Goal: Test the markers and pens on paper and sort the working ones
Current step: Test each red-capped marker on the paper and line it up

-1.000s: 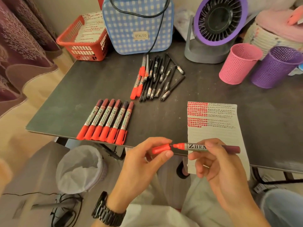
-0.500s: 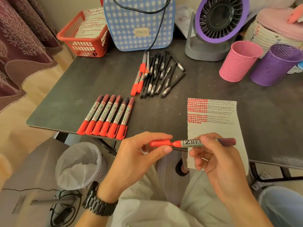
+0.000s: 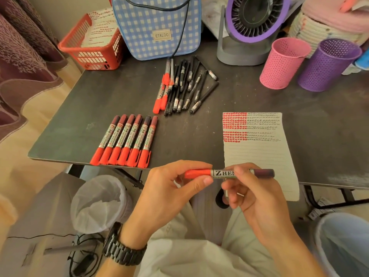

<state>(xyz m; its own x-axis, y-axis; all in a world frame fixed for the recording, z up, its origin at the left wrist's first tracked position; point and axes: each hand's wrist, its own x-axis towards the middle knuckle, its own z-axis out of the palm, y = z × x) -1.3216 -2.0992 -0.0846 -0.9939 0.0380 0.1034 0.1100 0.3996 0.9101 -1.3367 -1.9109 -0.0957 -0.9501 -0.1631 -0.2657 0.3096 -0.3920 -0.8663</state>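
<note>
Marker (image 3: 221, 173): red cap, silver label, maroon tail; level at lower centre, over the bench (image 3: 99, 100) edge.
Left hand (image 3: 171, 184): pinches the cap.
Right hand (image 3: 257, 198): pinches the barrel.
Bench: dark, scuffed; lined paper (image 3: 259, 156) centre right.
Room: maroon curtain (image 3: 22, 47), upper left.

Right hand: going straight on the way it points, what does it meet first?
Probably the left hand, pinching the red cap of the same marker; depth is unclear.

A black link watch (image 3: 122, 250) and pale trousers (image 3: 179, 256)
</note>
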